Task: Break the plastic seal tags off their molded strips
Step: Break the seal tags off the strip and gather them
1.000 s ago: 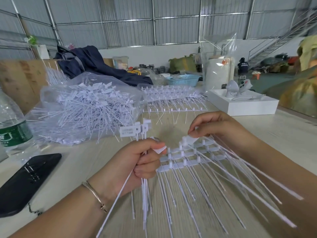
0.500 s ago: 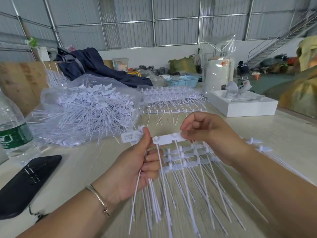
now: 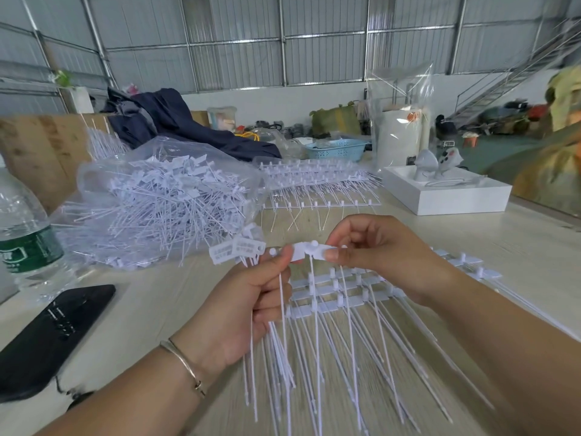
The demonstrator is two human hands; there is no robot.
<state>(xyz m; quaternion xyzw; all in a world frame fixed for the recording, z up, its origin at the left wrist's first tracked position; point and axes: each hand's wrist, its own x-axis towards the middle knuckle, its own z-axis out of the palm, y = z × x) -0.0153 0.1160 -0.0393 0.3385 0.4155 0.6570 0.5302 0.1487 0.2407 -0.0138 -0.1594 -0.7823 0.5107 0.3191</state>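
Observation:
My left hand (image 3: 251, 297) grips a bundle of loose white seal tags (image 3: 239, 249), their flat heads sticking up and their thin tails hanging down; its thumb and forefinger also pinch one end of a short molded strip (image 3: 303, 250). My right hand (image 3: 374, 250) pinches the other end of that strip, which is lifted above the table. Under both hands lies a stack of molded strips (image 3: 333, 292) with long tails fanned toward me.
A clear bag of loose tags (image 3: 163, 199) sits at the left, more unbroken strips (image 3: 317, 184) behind. A water bottle (image 3: 25, 237) and a black phone (image 3: 50, 335) lie at the left edge. A white box (image 3: 446, 195) stands at the right.
My right hand has lifted a short strip off the stack and brought it to my left hand, which now pinches its other end. The bundle stays in my left hand.

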